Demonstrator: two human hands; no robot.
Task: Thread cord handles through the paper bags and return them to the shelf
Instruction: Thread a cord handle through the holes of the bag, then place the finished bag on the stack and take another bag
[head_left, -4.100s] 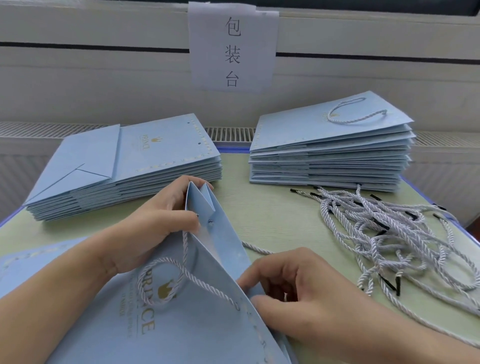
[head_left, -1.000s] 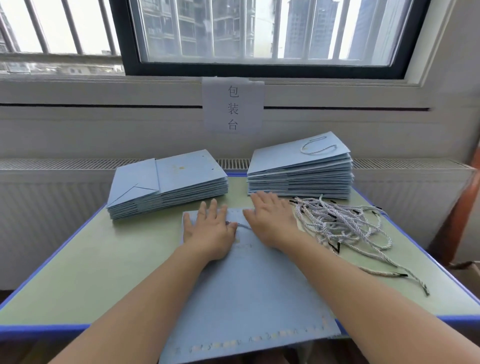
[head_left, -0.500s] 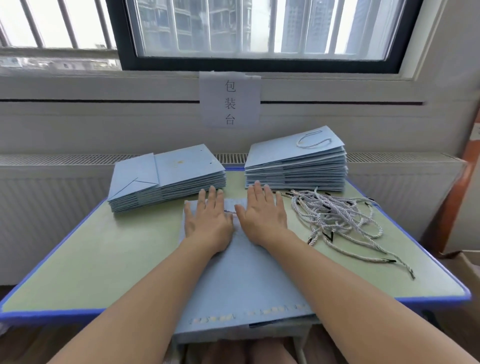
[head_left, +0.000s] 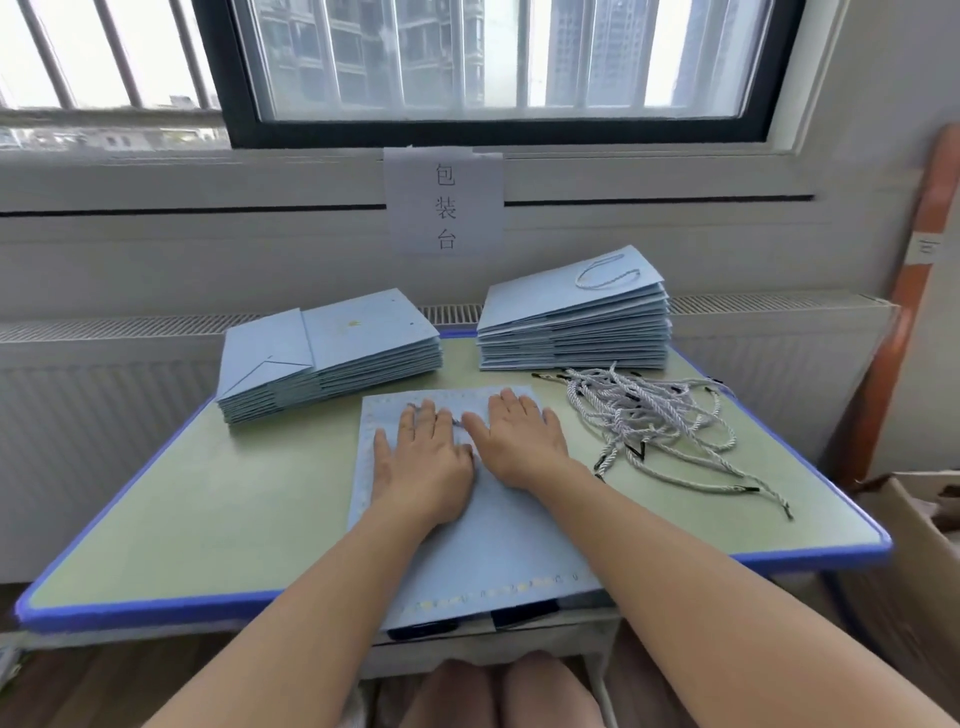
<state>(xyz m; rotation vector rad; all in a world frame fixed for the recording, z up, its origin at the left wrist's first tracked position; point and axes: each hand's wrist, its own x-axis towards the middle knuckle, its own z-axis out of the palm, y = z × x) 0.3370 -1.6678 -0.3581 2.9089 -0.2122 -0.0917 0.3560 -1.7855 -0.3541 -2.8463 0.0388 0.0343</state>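
Far left on the table (head_left: 156, 525): stack of flat bags (head_left: 332, 353), no cords. Centre: my left hand (head_left: 423, 462) and right hand (head_left: 519, 441), both flat w/ fingers straight, pressing down on the paper bag (head_left: 467, 561), which lies flat, near edge hanging off the table front. Behind right: stack w/ handles (head_left: 571, 322). Far right: loose cords (head_left: 660, 421) in a pile.
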